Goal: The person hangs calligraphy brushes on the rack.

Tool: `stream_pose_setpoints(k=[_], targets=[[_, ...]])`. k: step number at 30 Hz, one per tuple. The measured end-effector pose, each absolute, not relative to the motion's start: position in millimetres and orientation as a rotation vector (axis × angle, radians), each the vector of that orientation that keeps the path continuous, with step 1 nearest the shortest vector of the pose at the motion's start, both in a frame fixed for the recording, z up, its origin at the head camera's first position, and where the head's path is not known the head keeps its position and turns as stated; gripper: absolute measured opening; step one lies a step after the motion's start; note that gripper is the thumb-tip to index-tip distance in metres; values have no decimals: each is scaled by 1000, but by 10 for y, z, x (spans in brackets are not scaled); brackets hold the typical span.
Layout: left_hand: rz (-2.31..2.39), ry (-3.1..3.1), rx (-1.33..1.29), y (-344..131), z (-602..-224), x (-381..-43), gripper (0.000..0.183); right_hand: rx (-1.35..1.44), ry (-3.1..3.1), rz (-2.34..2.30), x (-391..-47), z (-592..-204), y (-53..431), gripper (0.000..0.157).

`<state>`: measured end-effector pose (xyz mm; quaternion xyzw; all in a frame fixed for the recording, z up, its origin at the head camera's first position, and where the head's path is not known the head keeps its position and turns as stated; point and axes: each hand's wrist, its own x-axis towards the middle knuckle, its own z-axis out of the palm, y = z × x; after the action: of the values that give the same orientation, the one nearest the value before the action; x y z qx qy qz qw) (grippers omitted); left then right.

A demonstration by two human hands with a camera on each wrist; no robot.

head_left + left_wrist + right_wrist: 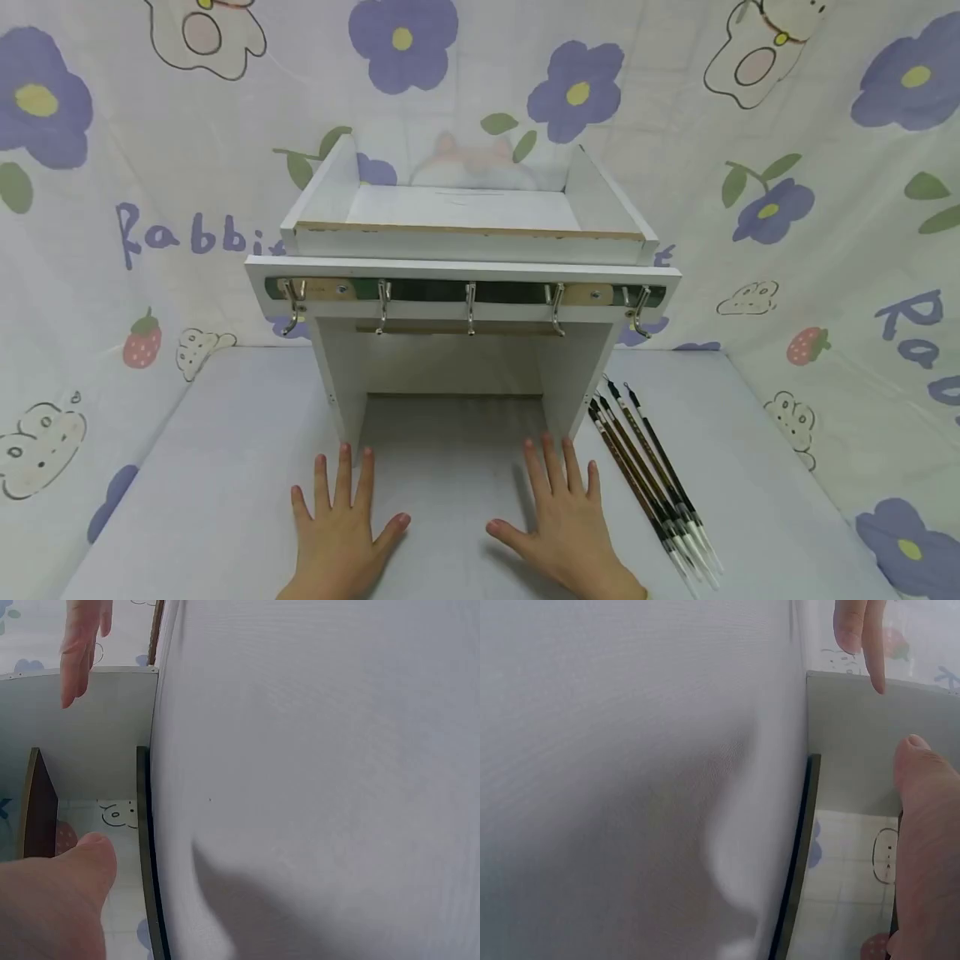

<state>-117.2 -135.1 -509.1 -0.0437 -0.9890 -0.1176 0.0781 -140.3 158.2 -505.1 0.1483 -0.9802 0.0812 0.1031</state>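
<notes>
My left hand [337,533] is spread flat, palm down, before the left side panel of a white wooden shelf [463,247]; it holds nothing. Its thumb [84,877] and fingertips show in the left wrist view, with a shadow on the cloth. In front of the right side panel, my right hand [562,525] is likewise spread with straight fingers and holds nothing. A row of metal hooks [470,308] runs along the shelf's front rail. Several calligraphy brushes [652,471] lie beside the right hand, loops away from me and white bristles toward me.
The shelf stands on a table with a pale cloth [202,467]. Its open tray top [465,208] has raised sides. A curtain [480,100] with purple flowers and cartoon animals hangs behind and along both sides.
</notes>
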Motion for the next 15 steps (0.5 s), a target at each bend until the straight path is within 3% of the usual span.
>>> stream_pose_setpoints(k=[15], targets=[[-390, -2935, -99, -1473, -5149, -1213, 98, 377, -2929, 272, -1334, -5038, 1961, 102]])
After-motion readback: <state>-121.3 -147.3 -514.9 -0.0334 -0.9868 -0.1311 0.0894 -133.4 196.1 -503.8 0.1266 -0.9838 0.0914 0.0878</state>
